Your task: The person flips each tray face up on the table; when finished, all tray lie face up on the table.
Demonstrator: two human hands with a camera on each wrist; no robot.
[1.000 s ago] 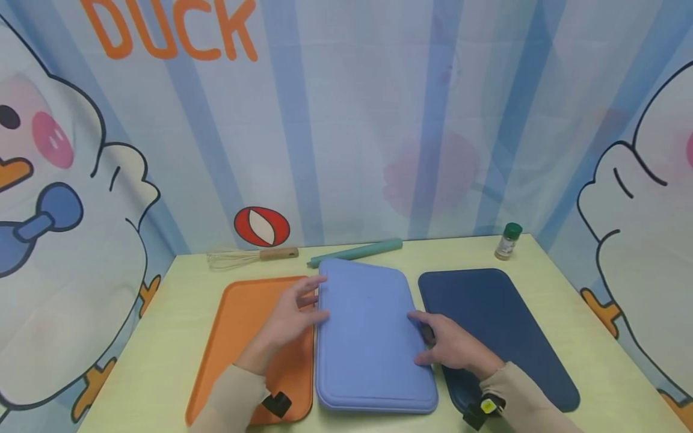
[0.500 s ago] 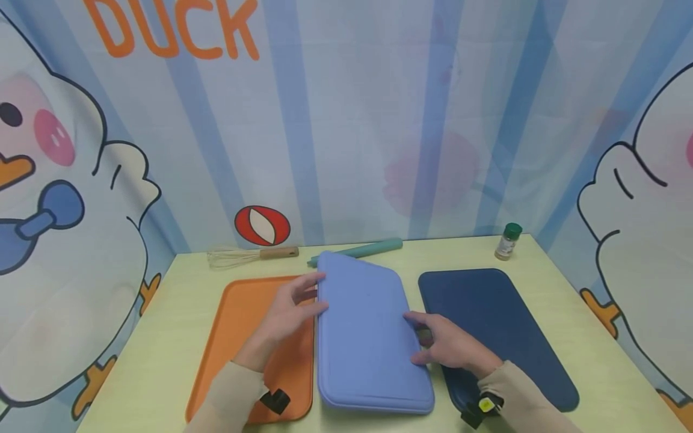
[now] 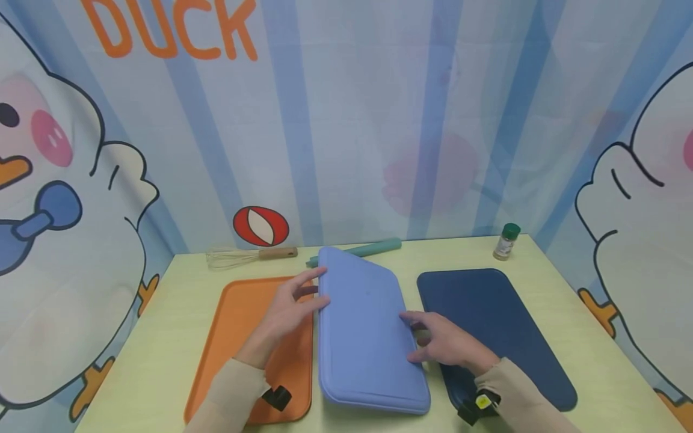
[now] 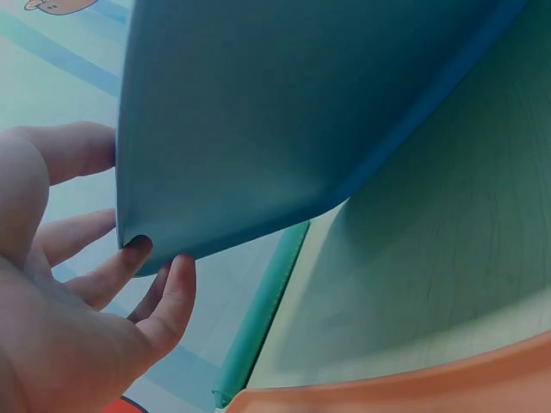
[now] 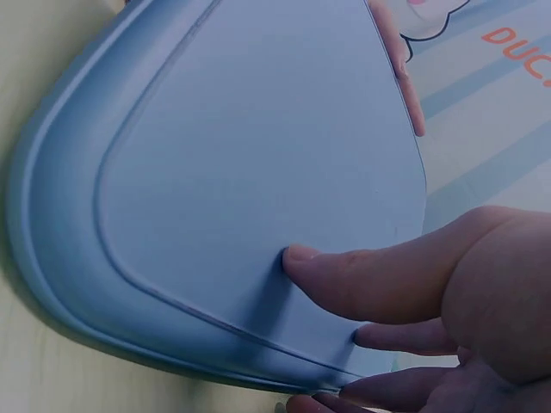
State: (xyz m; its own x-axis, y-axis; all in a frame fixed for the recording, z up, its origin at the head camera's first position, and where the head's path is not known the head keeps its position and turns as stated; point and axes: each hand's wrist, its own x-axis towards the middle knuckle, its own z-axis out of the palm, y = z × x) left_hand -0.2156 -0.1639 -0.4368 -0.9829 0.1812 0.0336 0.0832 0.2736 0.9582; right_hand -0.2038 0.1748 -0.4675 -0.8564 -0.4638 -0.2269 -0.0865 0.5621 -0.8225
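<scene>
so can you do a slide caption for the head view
Left hand and right hand hold a tilted periwinkle tray between orange tray and navy tray.

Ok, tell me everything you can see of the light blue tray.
The light blue tray is a smooth, plastic-looking rectangle with rounded corners and a line running inside its edge. It is tilted, its left side raised above the table, between the orange tray and the dark blue tray. The left hand grips its left edge near the far corner; the right hand holds its right edge. Whether it touches the table is unclear.
</scene>
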